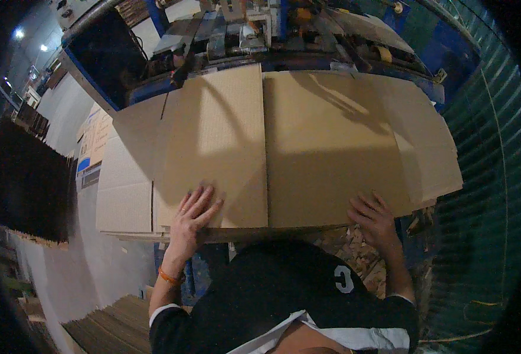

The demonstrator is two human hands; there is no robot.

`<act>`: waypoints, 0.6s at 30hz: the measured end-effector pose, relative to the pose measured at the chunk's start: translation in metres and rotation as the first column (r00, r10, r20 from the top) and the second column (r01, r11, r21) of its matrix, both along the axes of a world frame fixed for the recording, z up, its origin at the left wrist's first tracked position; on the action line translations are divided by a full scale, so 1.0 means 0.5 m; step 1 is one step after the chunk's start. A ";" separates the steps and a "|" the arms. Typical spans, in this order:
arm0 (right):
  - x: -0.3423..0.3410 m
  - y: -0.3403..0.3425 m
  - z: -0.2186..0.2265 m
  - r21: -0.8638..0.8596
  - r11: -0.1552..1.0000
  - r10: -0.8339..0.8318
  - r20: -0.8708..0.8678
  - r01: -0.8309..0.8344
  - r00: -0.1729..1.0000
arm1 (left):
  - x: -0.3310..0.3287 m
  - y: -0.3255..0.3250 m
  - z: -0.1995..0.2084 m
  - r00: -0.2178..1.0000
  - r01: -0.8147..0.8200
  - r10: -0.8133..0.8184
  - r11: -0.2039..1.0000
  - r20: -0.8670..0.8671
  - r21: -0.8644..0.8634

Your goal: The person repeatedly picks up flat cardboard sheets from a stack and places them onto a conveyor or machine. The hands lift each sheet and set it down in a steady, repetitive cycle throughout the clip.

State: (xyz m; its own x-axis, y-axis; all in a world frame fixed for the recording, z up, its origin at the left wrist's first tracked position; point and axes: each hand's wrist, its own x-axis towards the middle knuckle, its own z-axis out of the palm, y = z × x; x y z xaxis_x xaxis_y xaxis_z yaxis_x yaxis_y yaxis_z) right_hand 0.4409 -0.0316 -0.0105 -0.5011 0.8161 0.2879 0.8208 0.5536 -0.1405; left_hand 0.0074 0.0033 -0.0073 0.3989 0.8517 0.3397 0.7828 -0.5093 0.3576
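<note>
A large flat sheet of brown corrugated cardboard [331, 171] lies in front of me on a stack of similar sheets, its far edge up against a blue machine [242, 50]. A slot runs down its middle, and fold lines mark off side panels. My left hand [196, 209] rests on the left panel near the front edge, fingers spread and thumb out. On the right, my right hand [373, 215] lies at the near edge, fingertips flat on the top and nothing gripped. Shadows fall across the sheet's far half.
Stacked dark cardboard [30, 177] stands at the far left, with another stack [107, 324] at the lower left. A green corrugated wall [479, 236] rises on the right. Cardboard scraps [355, 259] litter the floor under the front edge. Printed cardboard [95, 138] sits left of the sheets.
</note>
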 end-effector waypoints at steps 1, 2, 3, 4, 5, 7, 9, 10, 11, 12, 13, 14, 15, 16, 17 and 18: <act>-0.001 0.010 0.004 0.011 0.999 0.033 -0.028 -0.032 0.999 | 0.007 0.008 0.007 0.985 0.028 -0.025 1.000 -0.170 0.014; 0.002 0.021 0.006 -0.009 0.998 0.060 -0.023 -0.060 0.998 | 0.011 0.015 0.011 0.985 0.028 -0.025 1.000 -0.171 0.013; 0.004 0.031 0.004 0.017 0.994 0.105 -0.050 -0.104 0.993 | 0.010 0.021 0.012 0.985 0.026 -0.023 1.000 -0.171 0.012; 0.007 0.041 0.000 -0.008 0.994 0.109 -0.021 -0.109 0.994 | 0.008 0.025 0.011 0.987 0.043 -0.037 0.998 -0.156 0.040; 0.012 0.054 -0.006 0.013 0.991 0.131 -0.023 -0.130 0.991 | 0.005 0.029 0.009 0.984 0.019 -0.016 1.000 -0.180 0.017; 0.024 0.081 -0.016 -0.008 0.992 0.127 -0.021 -0.127 0.992 | -0.002 0.044 0.003 0.974 0.015 -0.016 1.000 -0.226 -0.003; 0.040 0.120 -0.018 -0.089 0.993 0.075 0.025 -0.073 0.997 | -0.007 0.075 0.001 0.978 0.017 -0.008 0.999 -0.210 0.038; 0.046 0.147 -0.017 -0.087 0.994 0.067 0.009 -0.066 0.998 | -0.008 0.097 0.002 0.978 0.017 -0.006 0.999 -0.208 0.052; 0.051 0.179 -0.014 -0.081 0.995 0.057 0.015 -0.056 0.998 | -0.009 0.121 0.005 0.983 0.021 -0.010 0.998 -0.183 0.056; 0.054 0.213 -0.011 -0.094 0.995 0.030 0.025 -0.028 0.999 | -0.008 0.149 0.007 0.987 0.025 -0.015 0.998 -0.158 0.062; 0.057 0.244 -0.007 -0.054 0.997 0.060 0.046 -0.058 0.997 | -0.005 0.178 0.010 0.989 0.029 -0.017 0.996 -0.147 0.081; 0.059 0.278 -0.003 -0.037 0.997 0.073 0.070 -0.070 0.995 | 0.000 0.209 0.011 0.998 0.023 -0.017 0.996 -0.065 0.090; 0.061 0.312 0.000 -0.018 0.997 0.083 0.092 -0.081 0.992 | 0.006 0.244 0.012 1.000 0.018 -0.018 0.994 -0.001 0.111; 0.061 0.347 0.002 -0.092 0.994 0.061 0.036 -0.058 0.997 | 0.011 0.278 0.013 0.998 0.003 -0.009 0.996 0.058 0.094; 0.060 0.384 0.003 -0.167 0.985 0.037 -0.021 -0.040 0.999 | 0.012 0.311 0.014 0.999 -0.007 -0.003 0.968 0.038 0.249; 0.062 0.415 0.003 -0.243 0.970 0.010 -0.076 -0.028 0.997 | 0.018 0.339 0.011 0.999 -0.038 0.030 0.964 0.033 0.264</act>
